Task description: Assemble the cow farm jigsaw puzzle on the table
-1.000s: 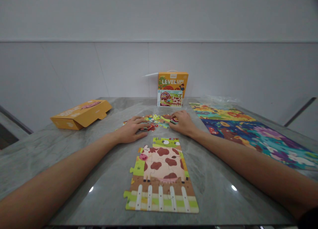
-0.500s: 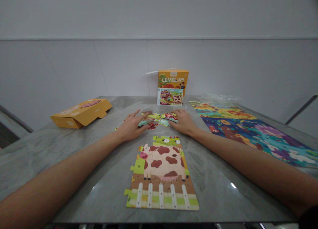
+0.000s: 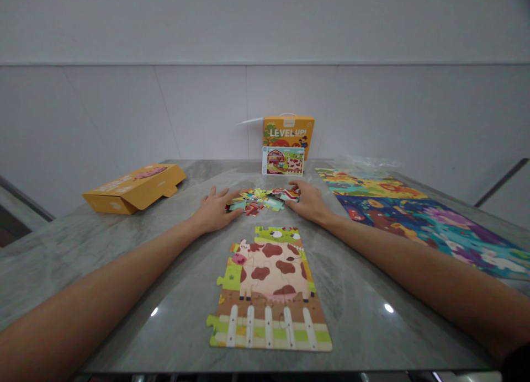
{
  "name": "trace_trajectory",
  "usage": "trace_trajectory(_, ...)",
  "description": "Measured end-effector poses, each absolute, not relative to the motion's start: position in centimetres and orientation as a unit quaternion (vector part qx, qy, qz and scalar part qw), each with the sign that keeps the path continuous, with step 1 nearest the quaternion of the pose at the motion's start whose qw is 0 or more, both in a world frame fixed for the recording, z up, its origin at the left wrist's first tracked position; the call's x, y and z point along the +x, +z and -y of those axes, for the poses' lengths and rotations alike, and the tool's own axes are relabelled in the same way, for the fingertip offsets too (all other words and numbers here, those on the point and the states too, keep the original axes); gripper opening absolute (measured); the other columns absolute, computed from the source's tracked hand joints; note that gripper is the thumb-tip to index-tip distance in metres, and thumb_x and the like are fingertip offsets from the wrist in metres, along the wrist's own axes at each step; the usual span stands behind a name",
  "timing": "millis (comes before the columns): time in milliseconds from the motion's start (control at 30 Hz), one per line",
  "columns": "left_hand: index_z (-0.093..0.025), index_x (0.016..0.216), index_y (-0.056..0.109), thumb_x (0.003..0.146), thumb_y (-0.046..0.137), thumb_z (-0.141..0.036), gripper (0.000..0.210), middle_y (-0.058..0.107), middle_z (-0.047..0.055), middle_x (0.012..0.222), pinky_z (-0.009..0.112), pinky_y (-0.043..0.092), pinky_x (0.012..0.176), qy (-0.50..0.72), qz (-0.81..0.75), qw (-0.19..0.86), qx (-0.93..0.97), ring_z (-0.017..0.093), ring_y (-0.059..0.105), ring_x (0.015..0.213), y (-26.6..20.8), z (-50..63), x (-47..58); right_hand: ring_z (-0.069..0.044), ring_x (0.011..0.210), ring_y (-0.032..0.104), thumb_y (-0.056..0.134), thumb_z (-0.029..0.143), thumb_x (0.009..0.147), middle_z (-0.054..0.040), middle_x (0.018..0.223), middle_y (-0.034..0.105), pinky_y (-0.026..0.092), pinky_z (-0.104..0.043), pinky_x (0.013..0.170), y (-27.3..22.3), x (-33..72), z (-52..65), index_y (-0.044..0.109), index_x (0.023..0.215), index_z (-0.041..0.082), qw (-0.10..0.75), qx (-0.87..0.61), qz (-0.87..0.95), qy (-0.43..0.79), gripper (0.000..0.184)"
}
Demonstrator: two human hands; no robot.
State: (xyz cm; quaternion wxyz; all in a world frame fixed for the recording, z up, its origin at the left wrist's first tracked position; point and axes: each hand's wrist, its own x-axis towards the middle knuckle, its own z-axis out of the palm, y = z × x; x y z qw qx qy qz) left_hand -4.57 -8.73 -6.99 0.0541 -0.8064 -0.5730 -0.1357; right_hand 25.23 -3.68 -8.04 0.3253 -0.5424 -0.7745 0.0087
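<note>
Head view: left hand (image 3: pixel 213 210) palm down at left side of loose jigsaw pieces (image 3: pixel 260 194). Fingers spread apart, thumb out at pile's near-left edge, pieces showing between thumb and fingers. Right hand (image 3: pixel 308 201) at right side of same pile, fingers and thumb curled around a red-and-white piece (image 3: pixel 293 194); can't tell if it's pinched or just covered.

Pile sits between both hands, mid-table, pieces overlapping, mixed red, yellow, pale green.

Joined cow puzzle section (image 3: pixel 271 282) lies flat on the gray marbled table (image 3: pixel 178 316), nearer the wearer than the pile, between the forearms. Shows spotted cow, white fence below, two sheep up top. Left edge has knobs sticking out; right and bottom edges straight.

Behind pile: farm picture card (image 3: pixel 285 161) upright in front of orange LEVEL UP! box (image 3: pixel 289 129). Far left: yellow carton (image 3: pixel 136 186) on its side, flap out. Right: yellow animal-scene panel (image 3: pixel 372 186) next to blue animal-scene panel (image 3: pixel 414 227), clear plastic (image 3: pixel 368 162) behind.
</note>
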Motion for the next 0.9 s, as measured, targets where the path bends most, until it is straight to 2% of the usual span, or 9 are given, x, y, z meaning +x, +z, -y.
trace_trajectory(167, -0.033, 0.157, 0.024, 0.097, 0.049, -0.051, 0.067, 0.040, 0.006, 0.157, 0.061, 0.030, 0.113, -0.145, 0.449, 0.047, -0.880, 0.041, 0.019, 0.149, -6.3, 10.0, -3.7, -0.028, 0.111, 0.059, 0.068, 0.035, 0.080, -0.0130, 0.117, 0.066, 0.045, -0.045, 0.099, -7.6, 24.9, 4.7, 0.055, 0.124, 0.017, 0.404, -0.350, 0.845, -0.019, 0.049)
trace_trajectory(267, -0.034, 0.157, 0.022, 0.096, 0.053, -0.049, 0.070, 0.037, 0.006, 0.158, 0.059, 0.027, 0.115, -0.111, 0.372, 0.020, -0.921, 0.038, 0.019, 0.150, -6.0, 10.9, -2.8, -0.028, 0.115, 0.057, 0.066, 0.043, 0.085, -0.0138, 0.121, 0.064, 0.043, -0.046, 0.102, -7.4, 24.5, 5.6, 0.054, 0.125, 0.019, 0.378, -0.227, 0.897, -0.010, 0.049)
trace_trajectory(367, -0.035, 0.155, 0.028, 0.096, 0.053, -0.049, 0.066, 0.032, 0.007, 0.160, 0.056, 0.025, 0.116, -0.100, 0.332, 0.006, -0.938, 0.036, 0.020, 0.150, -6.0, 11.3, -2.2, -0.028, 0.116, 0.057, 0.066, 0.048, 0.086, -0.0131, 0.123, 0.065, 0.041, -0.047, 0.104, -7.4, 24.2, 6.1, 0.053, 0.128, 0.021, 0.329, -0.179, 0.927, 0.001, 0.052)
trace_trajectory(467, -0.033, 0.152, 0.037, 0.098, 0.049, -0.050, 0.058, 0.033, 0.008, 0.160, 0.057, 0.021, 0.118, -0.119, 0.347, 0.028, -0.930, 0.033, 0.021, 0.150, -6.0, 11.0, -2.2, -0.029, 0.116, 0.058, 0.070, 0.051, 0.083, -0.0136, 0.125, 0.064, 0.042, -0.047, 0.104, -7.6, 24.2, 5.8, 0.052, 0.132, 0.019, 0.345, -0.219, 0.912, -0.005, 0.061)
trace_trajectory(567, -0.027, 0.148, 0.045, 0.099, 0.044, -0.049, 0.053, 0.043, 0.010, 0.154, 0.058, 0.023, 0.117, -0.178, 0.443, 0.068, -0.876, 0.033, 0.023, 0.150, -6.2, 10.2, -2.8, -0.030, 0.120, 0.055, 0.068, 0.044, 0.084, -0.0144, 0.128, 0.062, 0.041, -0.046, 0.105, -8.0, 24.6, 4.7, 0.054, 0.132, 0.017, 0.373, -0.362, 0.854, -0.030, 0.057)
trace_trajectory(700, -0.026, 0.138, 0.056, 0.098, 0.046, -0.045, 0.046, 0.060, 0.010, 0.139, 0.058, 0.035, 0.110, -0.218, 0.566, 0.084, -0.791, 0.037, 0.030, 0.146, -6.6, 9.0, -3.9, -0.030, 0.114, 0.059, 0.065, 0.037, 0.083, -0.0138, 0.122, 0.067, 0.042, -0.044, 0.102, -8.6, 25.2, 3.3, 0.064, 0.121, 0.015, 0.279, -0.550, 0.787, -0.004, 0.044)
trace_trajectory(800, -0.029, 0.132, 0.061, 0.094, 0.050, -0.048, 0.044, 0.067, 0.009, 0.128, 0.066, 0.037, 0.104, -0.174, 0.604, 0.056, -0.776, 0.044, 0.033, 0.143, -6.8, 8.7, -4.4, -0.029, 0.112, 0.060, 0.063, 0.037, 0.084, -0.0122, 0.119, 0.068, 0.044, -0.043, 0.099, -8.7, 25.3, 3.1, 0.068, 0.116, 0.018, 0.252, -0.569, 0.783, 0.004, 0.038)
trace_trajectory(900, -0.031, 0.135, 0.060, 0.093, 0.051, -0.053, 0.047, 0.068, 0.009, 0.127, 0.073, 0.033, 0.102, -0.152, 0.626, 0.037, -0.764, 0.047, 0.030, 0.143, -6.7, 8.7, -4.4, -0.029, 0.113, 0.059, 0.062, 0.038, 0.085, -0.0113, 0.118, 0.069, 0.043, -0.044, 0.096, -8.5, 25.2, 3.3, 0.068, 0.116, 0.020, 0.247, -0.568, 0.785, -0.004, 0.036)
